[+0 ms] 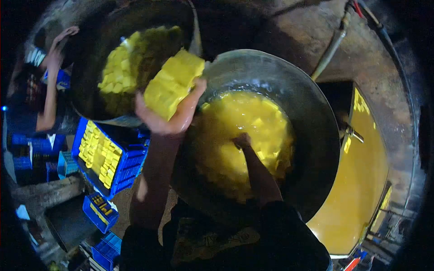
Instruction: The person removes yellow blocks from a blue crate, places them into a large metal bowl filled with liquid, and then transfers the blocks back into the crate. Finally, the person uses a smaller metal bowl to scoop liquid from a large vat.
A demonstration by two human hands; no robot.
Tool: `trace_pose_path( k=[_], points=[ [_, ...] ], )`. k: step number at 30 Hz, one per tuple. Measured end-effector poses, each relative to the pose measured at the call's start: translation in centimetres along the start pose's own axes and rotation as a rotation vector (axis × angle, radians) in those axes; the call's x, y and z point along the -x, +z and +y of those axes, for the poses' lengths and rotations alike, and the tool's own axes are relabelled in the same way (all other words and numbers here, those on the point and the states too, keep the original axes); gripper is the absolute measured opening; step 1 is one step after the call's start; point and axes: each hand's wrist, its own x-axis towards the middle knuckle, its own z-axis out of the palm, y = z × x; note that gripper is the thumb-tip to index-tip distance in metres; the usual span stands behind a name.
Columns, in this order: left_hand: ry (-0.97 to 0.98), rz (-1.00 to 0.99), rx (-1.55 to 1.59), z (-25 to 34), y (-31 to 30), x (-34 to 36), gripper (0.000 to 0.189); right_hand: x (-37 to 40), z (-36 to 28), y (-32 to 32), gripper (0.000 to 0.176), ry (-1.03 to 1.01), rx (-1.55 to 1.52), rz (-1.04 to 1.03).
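Observation:
My left hand (169, 123) is raised over the rims of two big pans, its fingers and thumb wrapped round a clump of yellow tofu blocks (176, 81). The clump is tilted and looks wet. In the large metal pan (312, 113) below me, cloudy yellow liquid (239, 117) holds more tofu, some pieces showing near the right side. There my right hand (242, 141) reaches down into the liquid. Its fingers are dark and partly under the surface, so their grip is hidden. Beyond my left hand, a second dark pan (131, 121) contains many yellow tofu pieces (120, 67).
A blue crate (129, 167) packed with tofu stands left of me, with smaller blue crates (101, 212) below it. At right is a rectangular tank of yellow liquid (352, 189) with a metal tap (355, 133). Another person's arm (52, 81) shows at far left.

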Motion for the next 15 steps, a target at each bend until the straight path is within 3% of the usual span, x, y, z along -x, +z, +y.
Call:
trace_pose_path(
  k=[1,2,3,4,5,6,8,9,10,12,14,15],
  points=[
    [-0.182,-0.069,0.917,1.7,-2.1,0.0,0.046,-0.8,2.3,1.4,0.041,-0.06,-0.486,-0.088],
    [0.034,-0.063,0.004,2.5,-4.8,0.5,0.05,-1.6,4.9,3.2,0.035,-0.112,-0.969,-0.184],
    [0.133,-0.058,-0.454,4.6,-6.3,1.2,0.052,-1.5,5.1,3.2,0.02,-0.022,-0.878,-0.137],
    [0.222,-0.049,-0.912,6.5,-7.6,2.0,0.057,-0.7,4.9,2.1,0.02,-0.031,-0.863,-0.143],
    [0.219,-0.033,-0.908,7.1,-9.4,2.5,0.057,0.9,4.5,0.0,0.021,-0.087,-1.334,-0.408],
    [0.077,0.064,-0.344,7.4,-11.3,2.8,0.057,2.4,3.7,-2.2,0.027,-0.139,-1.796,-0.686],
    [-0.191,0.225,0.796,7.5,-15.8,3.4,0.061,5.8,0.5,-6.4,0.025,-0.194,-1.699,-0.698],
    [-0.153,0.28,0.539,6.2,-19.1,4.0,0.058,7.6,-1.8,-8.5,0.023,-0.25,-1.618,-0.709],
    [-0.145,0.288,0.549,6.0,-19.8,4.6,0.058,9.5,-4.7,-10.5,0.023,-0.252,-1.602,-0.709],
    [0.287,0.259,-0.641,6.3,-21.3,5.6,0.053,13.2,-11.9,-14.0,0.035,-0.363,-1.506,-0.363],
    [0.281,0.351,-0.645,5.5,-24.6,5.6,0.054,16.2,-19.1,-17.4,0.041,-0.472,-1.367,-0.34],
    [0.121,0.333,-0.55,3.8,-27.7,6.0,0.051,17.2,-22.9,-18.7,0.041,-0.58,-1.02,-0.219]
  ],
)
